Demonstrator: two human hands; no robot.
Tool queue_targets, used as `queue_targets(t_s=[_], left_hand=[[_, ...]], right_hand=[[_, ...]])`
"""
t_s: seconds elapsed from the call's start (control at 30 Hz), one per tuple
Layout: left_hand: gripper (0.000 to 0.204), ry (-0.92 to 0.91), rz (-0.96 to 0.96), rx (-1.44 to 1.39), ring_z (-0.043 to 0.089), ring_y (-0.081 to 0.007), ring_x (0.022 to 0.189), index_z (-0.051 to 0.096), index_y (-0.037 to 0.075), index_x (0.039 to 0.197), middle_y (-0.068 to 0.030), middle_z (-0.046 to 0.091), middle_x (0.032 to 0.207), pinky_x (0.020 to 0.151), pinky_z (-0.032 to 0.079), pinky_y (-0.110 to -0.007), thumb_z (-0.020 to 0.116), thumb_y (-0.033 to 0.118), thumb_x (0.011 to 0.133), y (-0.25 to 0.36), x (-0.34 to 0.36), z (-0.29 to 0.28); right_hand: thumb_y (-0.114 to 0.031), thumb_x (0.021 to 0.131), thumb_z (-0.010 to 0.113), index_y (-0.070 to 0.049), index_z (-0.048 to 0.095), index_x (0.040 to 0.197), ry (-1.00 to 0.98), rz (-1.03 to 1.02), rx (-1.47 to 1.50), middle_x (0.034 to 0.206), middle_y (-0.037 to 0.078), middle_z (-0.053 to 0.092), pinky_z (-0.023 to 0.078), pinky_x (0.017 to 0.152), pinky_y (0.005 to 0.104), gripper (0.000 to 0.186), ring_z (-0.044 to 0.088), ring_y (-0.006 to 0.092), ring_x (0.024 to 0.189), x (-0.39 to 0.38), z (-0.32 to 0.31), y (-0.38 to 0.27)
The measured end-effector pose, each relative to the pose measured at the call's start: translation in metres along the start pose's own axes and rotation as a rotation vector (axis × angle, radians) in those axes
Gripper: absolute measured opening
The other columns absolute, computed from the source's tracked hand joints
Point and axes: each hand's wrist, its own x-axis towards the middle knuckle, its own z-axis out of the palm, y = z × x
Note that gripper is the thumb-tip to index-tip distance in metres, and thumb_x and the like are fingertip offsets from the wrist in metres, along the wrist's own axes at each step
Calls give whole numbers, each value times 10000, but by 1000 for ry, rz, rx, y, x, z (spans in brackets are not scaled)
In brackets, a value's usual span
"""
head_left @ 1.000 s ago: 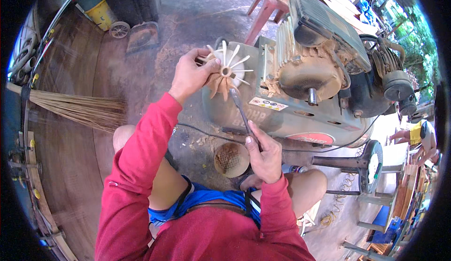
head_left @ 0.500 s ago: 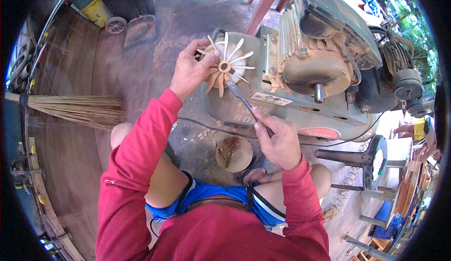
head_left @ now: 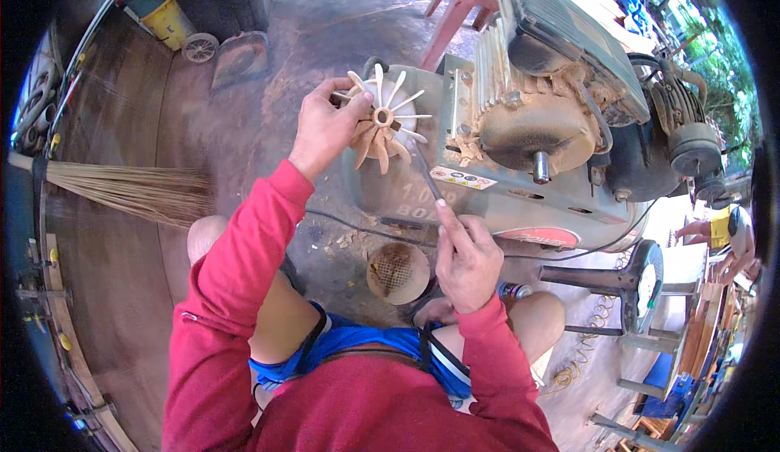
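A cream-coloured cooling fan [head_left: 383, 117] with long radial blades is held up by my left hand [head_left: 331, 123], thumb and fingers closed on its upper left blades. Brown dust cakes its lower blades; the upper ones look paler. In my right hand [head_left: 470, 261] is a slim, dark, flat tool [head_left: 426, 173], its far end close to the fan's lower right blades. Whether the tip touches them I cannot tell. Beyond the hands, an air compressor carries a dusty electric motor [head_left: 536, 135] with its bare shaft [head_left: 541, 167] sticking out.
A round perforated cover [head_left: 398, 274] with dust inside lies on the floor before me. The compressor tank [head_left: 487, 200] and a black cable [head_left: 357, 225] lie ahead. A stick broom [head_left: 130, 192] is at left, a red stool [head_left: 461, 5] behind. Another person [head_left: 731, 232] shows at far right.
My right hand has shifted down and slightly left, drawing the tool's tip away from the fan's hub. The fan has moved a little left in my left hand.
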Motion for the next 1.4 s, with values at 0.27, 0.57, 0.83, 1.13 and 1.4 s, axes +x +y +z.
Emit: queue_targets(t_s=[0.27,0.57,0.83,1.13,1.4], left_hand=[[407,50,-97,-51,693,-136,871,661,-32,1259,-112,714,1047,698,552,-284,736,227,954,24,-5,-16],[549,-387,-246,-584,651,-237,1213,496,16,1456,-121,623,1334,999,571,-372,661,219,973,44,-12,-37],[756,-420,-174,-727,594,-202,1277,367,56,1587,-87,584,1388,1064,493,-355,676,199,912,34,-34,-7],[753,-485,-50,-658,613,-245,1189,452,59,1509,-105,594,1345,1035,494,-376,550,101,763,38,-44,-10],[459,-170,-163,-1225,654,-327,1118,606,71,1300,-148,659,1226,979,552,-466,561,180,856,19,-57,-5]], right_hand=[[-31,822,729,-220,735,1298,-32,27,-17,950,59,636,568,633,402,513,675,279,718,-9,-9,1],[-100,899,732,-174,717,1313,6,135,92,931,96,646,558,635,422,421,680,313,721,-4,-6,3],[-27,892,731,-121,706,1315,-20,62,276,918,123,647,552,655,415,434,681,307,755,-2,-9,-4],[-7,885,713,-76,699,1297,-130,53,472,906,152,646,543,692,434,418,657,361,767,-4,-12,-6],[-8,901,692,-60,664,1343,-164,97,514,914,173,646,544,726,430,446,663,366,803,-10,-8,-5]])
